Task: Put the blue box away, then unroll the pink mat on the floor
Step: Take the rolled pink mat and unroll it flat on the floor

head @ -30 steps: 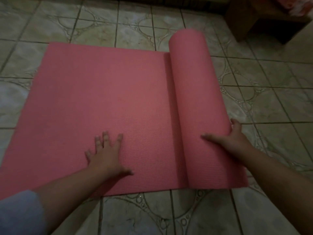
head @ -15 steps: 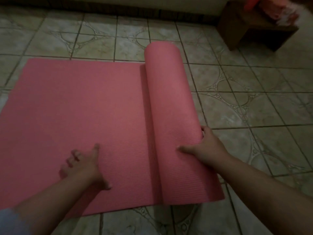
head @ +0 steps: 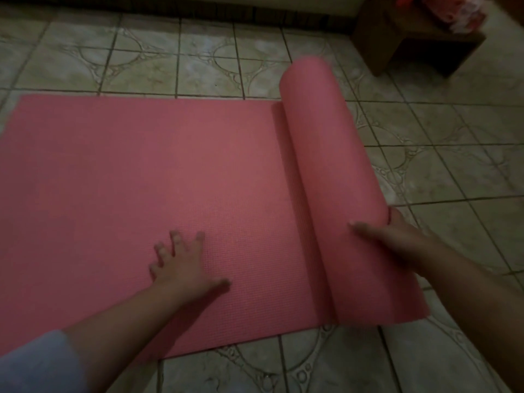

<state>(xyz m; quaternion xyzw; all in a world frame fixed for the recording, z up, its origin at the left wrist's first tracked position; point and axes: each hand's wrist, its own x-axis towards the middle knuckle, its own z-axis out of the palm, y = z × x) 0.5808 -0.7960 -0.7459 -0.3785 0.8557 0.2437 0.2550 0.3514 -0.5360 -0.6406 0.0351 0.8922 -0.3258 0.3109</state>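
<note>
Pink mat [head: 158, 194] partly unrolled across tiled floor [head: 198, 61], flat part at left, rolled part at right. Left hand [head: 184, 265] flat on the flat part, fingers spread. Right hand [head: 397, 239] cupped round the roll's right side, thumb on top. Wooden stool [head: 411, 38] at upper right, red cloth [head: 453, 9] on it.

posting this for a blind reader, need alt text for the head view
A pink mat lies half unrolled on a tiled floor, its rolled part at the right. The left hand presses flat on the spread part; the right hand holds the roll. A dark wooden stand sits beyond.
</note>
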